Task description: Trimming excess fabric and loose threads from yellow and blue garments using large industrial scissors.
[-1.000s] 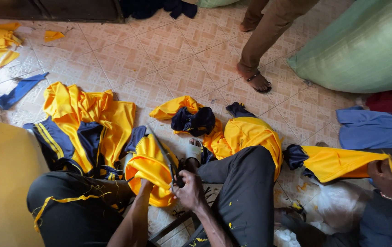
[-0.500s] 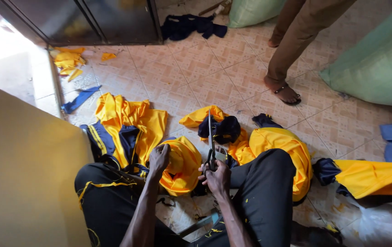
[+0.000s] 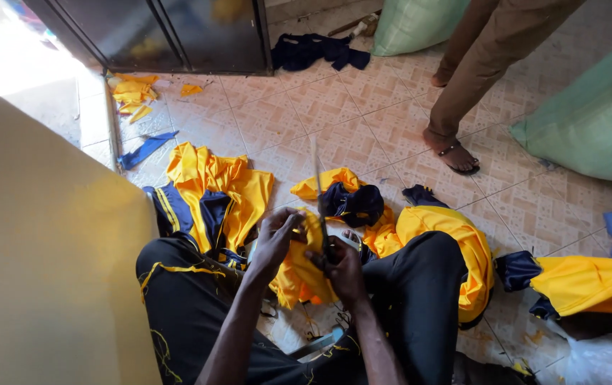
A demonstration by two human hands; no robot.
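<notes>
**Scissors and yellow cloth over a tiled floor**

Pinkish patterned floor tiles [image 3: 363, 121] spread out below the seated person, whose knees in black trousers [image 3: 420, 285] frame the work. Between the knees, the left hand [image 3: 275, 239] pinches a bunched piece of yellow fabric [image 3: 299, 274], its fingers curled closed around the upper edge of the cloth. The right hand [image 3: 342, 271] is clenched about the handles of a pair of scissors [image 3: 318, 192], whose long blades point up and away from the body, just beside the left hand. Whether the blades stand parted or closed is hard to tell, since they appear as one thin line from this angle.

Ahead on the floor lie a yellow and navy garment [image 3: 210, 192] to the left, a yellow heap with a dark navy piece [image 3: 352, 203] in the middle, and another yellow garment [image 3: 456, 246] draped against the right knee. More yellow cloth [image 3: 591, 281] lies at the far right. Yellow scraps [image 3: 131, 93] sit near a dark metal door [image 3: 170, 32]. Another person's sandalled foot [image 3: 452, 153] stands on the tiles, close to a large green sack [image 3: 598, 128].
</notes>
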